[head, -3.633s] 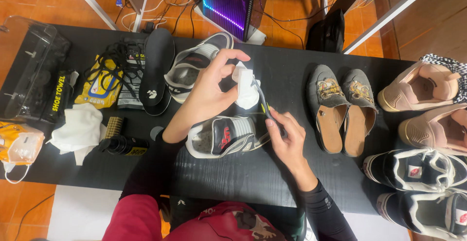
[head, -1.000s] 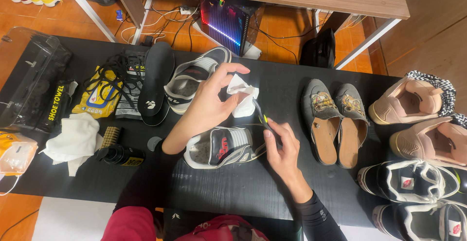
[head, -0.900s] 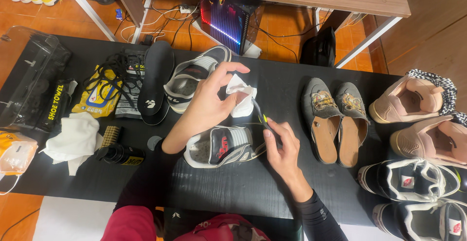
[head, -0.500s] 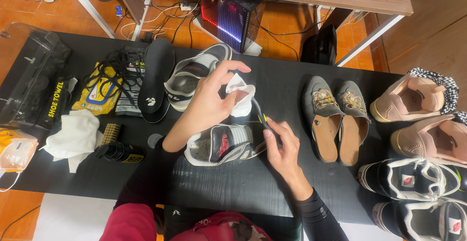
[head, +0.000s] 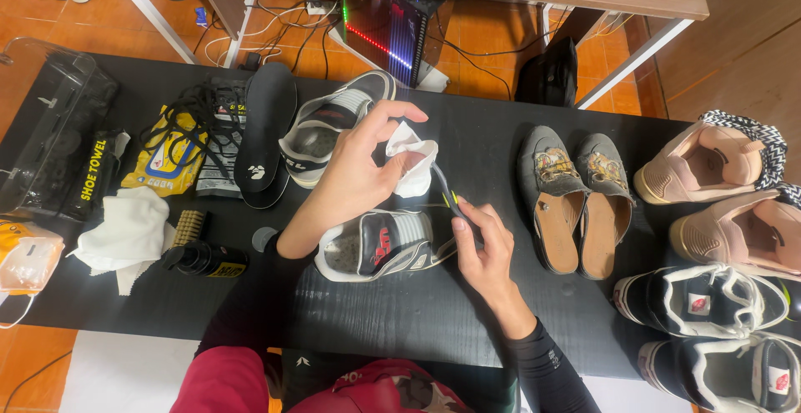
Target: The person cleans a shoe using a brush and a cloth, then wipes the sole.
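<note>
My left hand [head: 350, 178] pinches a crumpled white cloth [head: 413, 158] around the upper end of a thin dark tool [head: 446, 194] with a yellow-green mark. My right hand [head: 486, 248] holds that tool's lower end between thumb and fingers. Both hands hover just above a grey, black and white sneaker [head: 380, 246] lying on its side on the black table [head: 400, 321]. Its matching sneaker [head: 329, 128] rests beyond my left hand, beside a black insole [head: 265, 133].
On the left lie a yellow wipes pack [head: 171, 158], black laces, a white rag [head: 129, 234], a small brush [head: 188, 228], a black bottle [head: 204, 259] and a clear box [head: 50, 142]. On the right sit grey slip-ons [head: 576, 204], pink shoes [head: 709, 167] and black-white sneakers [head: 701, 300].
Both hands stay in place with the cloth and the tool; my left fingers shift slightly on the cloth. The view has drifted a little.
</note>
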